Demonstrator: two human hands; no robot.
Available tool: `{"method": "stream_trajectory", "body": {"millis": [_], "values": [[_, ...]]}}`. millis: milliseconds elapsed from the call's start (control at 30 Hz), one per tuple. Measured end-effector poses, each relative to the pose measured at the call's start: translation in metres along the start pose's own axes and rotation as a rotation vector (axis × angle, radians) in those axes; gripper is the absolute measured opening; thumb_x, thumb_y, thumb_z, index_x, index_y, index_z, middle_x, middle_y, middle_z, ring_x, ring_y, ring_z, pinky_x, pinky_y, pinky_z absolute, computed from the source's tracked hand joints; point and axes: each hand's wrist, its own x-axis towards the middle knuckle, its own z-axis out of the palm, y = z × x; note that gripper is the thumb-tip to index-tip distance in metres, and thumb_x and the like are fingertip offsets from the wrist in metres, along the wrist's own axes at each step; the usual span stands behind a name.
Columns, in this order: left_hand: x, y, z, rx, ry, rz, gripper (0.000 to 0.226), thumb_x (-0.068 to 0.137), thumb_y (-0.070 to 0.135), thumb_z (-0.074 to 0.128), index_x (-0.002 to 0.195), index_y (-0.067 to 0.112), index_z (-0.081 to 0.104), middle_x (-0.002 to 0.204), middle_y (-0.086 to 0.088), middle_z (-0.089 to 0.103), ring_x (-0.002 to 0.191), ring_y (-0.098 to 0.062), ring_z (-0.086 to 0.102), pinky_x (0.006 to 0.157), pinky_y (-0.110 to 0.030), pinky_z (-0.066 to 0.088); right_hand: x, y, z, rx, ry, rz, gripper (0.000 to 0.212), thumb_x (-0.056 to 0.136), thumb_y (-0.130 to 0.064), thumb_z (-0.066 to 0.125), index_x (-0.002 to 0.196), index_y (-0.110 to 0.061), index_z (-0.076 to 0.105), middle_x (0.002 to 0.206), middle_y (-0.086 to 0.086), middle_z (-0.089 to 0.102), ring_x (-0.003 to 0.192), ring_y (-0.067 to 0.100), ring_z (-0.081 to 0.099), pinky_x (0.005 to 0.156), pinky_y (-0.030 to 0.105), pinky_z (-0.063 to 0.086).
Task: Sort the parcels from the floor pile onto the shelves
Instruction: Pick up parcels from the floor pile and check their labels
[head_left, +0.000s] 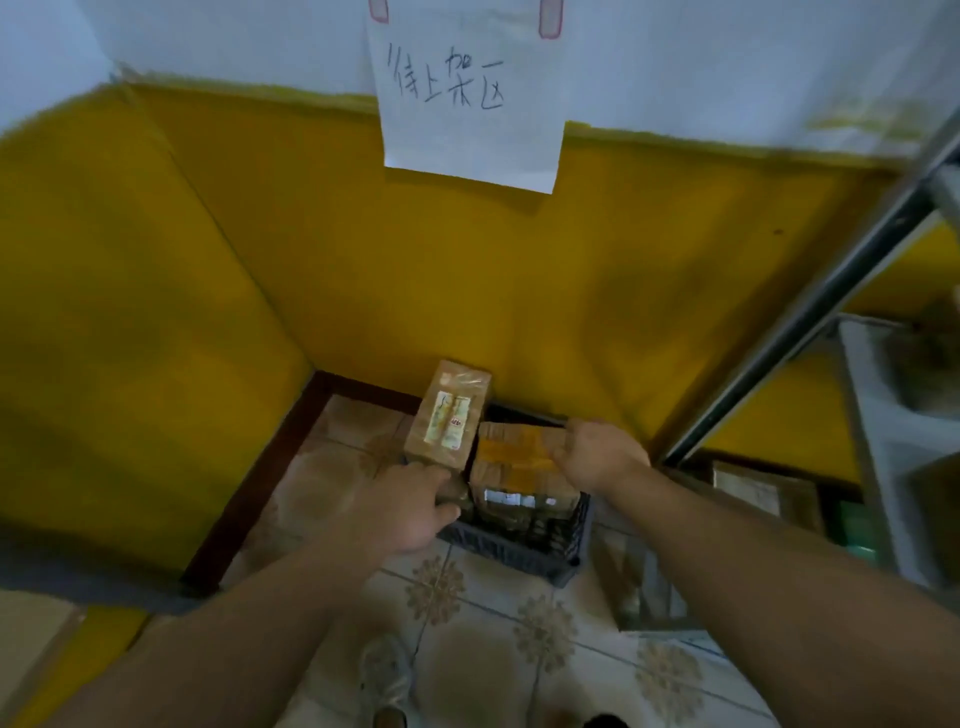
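Parcels (449, 415) in crate (519, 556), corner of floor (467, 634): stiff taped cardboard, likely weighty; take opposite edges. Right hand (597, 457) fingers (571, 431) curl over taped parcel (514, 457) far edge; left hand (410, 509) hold unclear.

The tiled floor (467, 649), pale with brown flower patterns, runs into a corner of yellow wall. A dark plastic crate (519, 553) sits on it at 12 o'clock, close to that corner. A taped parcel (519, 483) lies inside. A tall box (449, 415) stands upright at the crate's 10 o'clock edge, in the crate or on the tiles, unclear which. At 3 o'clock a metal shelf (810, 317) stands on the floor, with cardboard boxes (748, 486) beneath it.
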Motion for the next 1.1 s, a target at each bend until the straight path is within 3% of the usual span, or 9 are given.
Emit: {"method": "stream_trajectory", "body": {"millis": [100,233,533,667,733,867,1000,1033,1100], "values": [[0.069,-0.031,0.000,0.030,-0.091,0.053,0.044,0.093,0.042,0.054,0.132,0.021,0.054,0.130,-0.002,0.058,0.116,-0.022,0.055,0.096,-0.032,0.044,0.032,-0.007,0.020,0.061,0.033,0.101,0.052,0.100,-0.049,0.039,0.139,-0.015,0.044,0.139,0.012,0.048,0.124,0.034,0.046,0.096,0.044,0.046],[0.152,-0.051,0.017,0.075,-0.162,0.127,0.048,0.096,0.043,0.053,0.137,0.018,0.049,0.140,-0.005,0.049,0.126,-0.025,0.048,0.102,-0.034,0.042,0.075,-0.006,0.059,0.185,0.016,0.231,0.064,0.100,-0.048,0.044,0.151,-0.012,0.031,0.148,0.014,0.039,0.133,0.035,0.038,0.103,0.044,0.042],[0.332,-0.087,0.124,0.156,-0.054,0.058,0.063,0.091,0.049,0.056,0.144,0.020,0.038,0.153,-0.008,0.031,0.140,-0.030,0.029,0.108,-0.047,0.036,0.226,0.064,0.173,0.229,-0.089,0.358,0.064,0.095,-0.044,0.049,0.146,-0.012,0.029,0.144,0.018,0.038,0.131,0.040,0.038,0.103,0.049,0.042],[0.380,-0.115,0.172,0.194,0.006,-0.097,0.078,0.089,0.064,0.048,0.152,0.031,0.015,0.162,-0.002,0.003,0.149,-0.031,0.001,0.115,-0.058,0.013,0.288,0.075,0.210,0.387,-0.086,0.448,0.098,0.090,-0.056,0.060,0.158,-0.020,-0.001,0.161,0.017,0.011,0.145,0.041,0.020,0.110,0.053,0.034],[0.392,-0.126,0.189,0.144,0.006,-0.149,0.077,0.089,0.067,0.043,0.151,0.035,0.011,0.162,0.002,-0.002,0.149,-0.031,-0.003,0.115,-0.062,0.011,0.310,0.071,0.228,0.523,-0.105,0.542,0.117,0.082,-0.066,0.065,0.155,-0.028,-0.017,0.164,0.016,-0.008,0.150,0.041,0.007,0.115,0.056,0.028],[0.407,-0.146,0.205,0.047,0.198,-0.204,0.074,0.087,0.063,0.050,0.148,0.034,0.018,0.161,-0.003,0.002,0.147,-0.034,0.002,0.112,-0.063,0.019,0.321,0.071,0.251,0.524,-0.085,0.680,0.123,0.076,-0.062,0.074,0.154,-0.033,-0.016,0.162,0.016,0.004,0.147,0.041,0.013,0.114,0.058,0.029],[0.416,-0.168,0.199,-0.180,0.329,-0.453,0.097,0.082,0.066,0.055,0.154,0.021,0.007,0.159,-0.011,0.015,0.144,-0.033,0.018,0.111,-0.050,0.027,0.318,0.083,0.260,0.638,0.027,0.692,0.129,0.072,-0.056,0.081,0.156,-0.027,-0.012,0.160,0.014,0.014,0.146,0.037,0.020,0.115,0.054,0.031],[0.417,-0.171,0.197,-0.350,0.320,-0.516,0.097,0.083,0.059,0.061,0.154,0.017,0.009,0.154,-0.010,0.027,0.135,-0.033,0.035,0.104,-0.041,0.039,0.316,0.084,0.261,0.651,0.032,0.696,0.126,0.072,-0.056,0.080,0.157,-0.023,-0.005,0.159,0.015,0.017,0.145,0.037,0.023,0.115,0.051,0.032],[0.420,-0.178,0.200,-0.691,0.267,-0.607,0.081,0.086,0.041,0.070,0.148,0.011,0.027,0.128,-0.004,0.054,0.088,-0.020,0.062,0.063,-0.022,0.054,0.313,0.086,0.263,0.650,0.029,0.700,0.108,0.073,-0.057,0.079,0.153,-0.016,0.018,0.153,0.015,0.027,0.140,0.036,0.032,0.110,0.047,0.037]]}}
